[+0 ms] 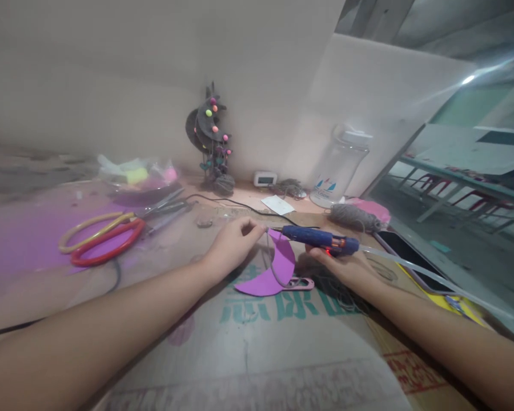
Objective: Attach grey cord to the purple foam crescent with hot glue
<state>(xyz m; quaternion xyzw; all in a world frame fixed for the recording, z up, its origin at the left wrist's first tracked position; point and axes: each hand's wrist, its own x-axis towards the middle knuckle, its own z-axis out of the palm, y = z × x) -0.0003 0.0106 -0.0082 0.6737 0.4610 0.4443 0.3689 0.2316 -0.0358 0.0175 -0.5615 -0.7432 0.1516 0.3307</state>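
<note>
My left hand [235,242] pinches the top tip of a purple crescent-shaped cutout [286,257]. A strand of grey yarn [270,264] runs down from those fingertips along the crescent. In my right hand [340,265] is a blue hot glue gun [310,236], its nozzle pointing left at the crescent's top tip. A red light glows on the gun, and a long translucent glue stick [411,262] sticks out of its back. Partly behind the crescent's lower edge lies a pink slotted tool [304,283]. Loose grey yarn is bunched under my right hand.
Red-and-yellow-handled scissors [107,242] lie at left before a bag of pompoms [139,174]. A grey moon ornament [209,128], small white clock [265,178] and clear bottle [338,171] stand at the back. Yarn roll [354,218] and phone [415,260] lie right.
</note>
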